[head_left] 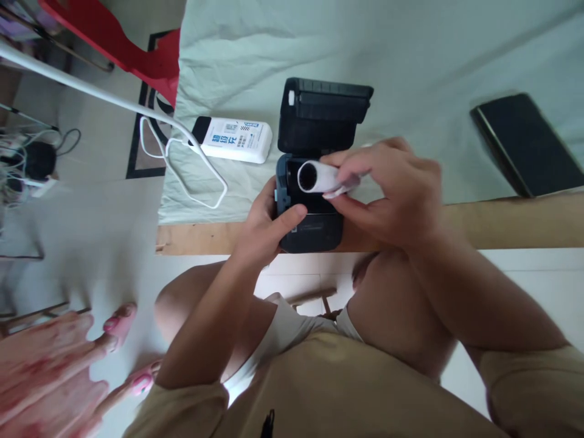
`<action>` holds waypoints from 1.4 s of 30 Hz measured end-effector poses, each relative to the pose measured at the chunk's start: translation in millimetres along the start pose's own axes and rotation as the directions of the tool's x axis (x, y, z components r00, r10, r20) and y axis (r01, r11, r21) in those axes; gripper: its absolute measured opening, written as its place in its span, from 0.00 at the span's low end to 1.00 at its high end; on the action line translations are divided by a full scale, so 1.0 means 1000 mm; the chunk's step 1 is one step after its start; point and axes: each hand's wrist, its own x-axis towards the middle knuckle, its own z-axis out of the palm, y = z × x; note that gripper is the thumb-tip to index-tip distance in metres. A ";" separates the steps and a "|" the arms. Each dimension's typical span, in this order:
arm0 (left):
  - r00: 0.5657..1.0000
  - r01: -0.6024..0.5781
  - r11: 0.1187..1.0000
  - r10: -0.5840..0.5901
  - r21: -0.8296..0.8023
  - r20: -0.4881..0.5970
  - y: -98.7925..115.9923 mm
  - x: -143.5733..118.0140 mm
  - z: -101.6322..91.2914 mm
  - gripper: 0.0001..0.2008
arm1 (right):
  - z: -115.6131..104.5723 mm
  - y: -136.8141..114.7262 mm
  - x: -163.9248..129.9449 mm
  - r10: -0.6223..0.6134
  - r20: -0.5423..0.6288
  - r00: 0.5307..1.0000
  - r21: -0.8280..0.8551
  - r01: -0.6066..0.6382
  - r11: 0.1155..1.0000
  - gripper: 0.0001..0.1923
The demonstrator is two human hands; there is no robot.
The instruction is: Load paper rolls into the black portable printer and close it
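A dark blue-black device like a small portable printer stands at the table's front edge, its hinged lid swung up and back. My left hand grips its left side, thumb resting on the top near the front. In my right hand, pinched between thumb and fingers, is a white paper roll with a dark hollow end facing left. The roll is over the open compartment; whether it touches the inside is hidden. Left of the device lies a white power bank with a black end and blue printed characters.
A black notebook-like object lies on the right of the pale green tablecloth. A white cable crosses from the upper left onto the table. A red chair stands at the left, and another person's feet in pink slippers are lower left.
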 end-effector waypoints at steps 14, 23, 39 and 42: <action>0.999 -0.037 0.999 0.038 0.032 -0.019 -0.005 0.001 -0.001 0.29 | 0.004 0.009 -0.002 -0.108 -0.090 0.990 0.036 0.112 0.993 0.06; 0.976 -0.169 0.986 0.169 -0.009 0.138 -0.017 0.011 -0.011 0.27 | 0.014 -0.006 -0.009 -0.305 0.019 0.952 0.003 0.305 0.952 0.04; 0.994 -0.087 0.986 0.078 0.140 0.071 -0.015 0.012 -0.014 0.41 | 0.003 0.007 -0.011 0.169 -0.247 0.954 0.204 -0.119 0.972 0.16; 0.994 -0.102 0.981 0.094 0.163 0.056 -0.017 0.012 -0.016 0.40 | 0.003 0.009 -0.012 0.177 -0.147 0.973 0.329 -0.121 0.936 0.25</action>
